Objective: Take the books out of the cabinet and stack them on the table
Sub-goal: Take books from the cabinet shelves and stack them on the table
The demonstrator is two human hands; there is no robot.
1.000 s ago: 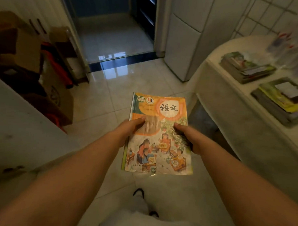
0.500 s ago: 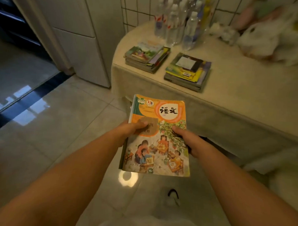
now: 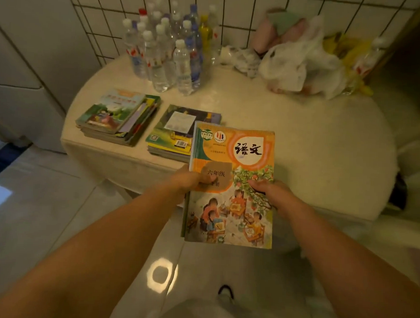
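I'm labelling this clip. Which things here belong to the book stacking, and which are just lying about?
Job: orange book, left hand, right hand, left stack, right stack, table.
Lying about: water bottles, plastic bags.

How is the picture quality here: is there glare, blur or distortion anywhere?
Head view: dim, yellowish light; a round glare spot on the floor; the bags and bottles at the back are soft and blurred; the wide lens bends the table edge; the book cover is sharp enough to read.

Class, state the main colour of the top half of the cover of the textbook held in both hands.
Orange, with a green spine strip; the textbook shows best in the head view.
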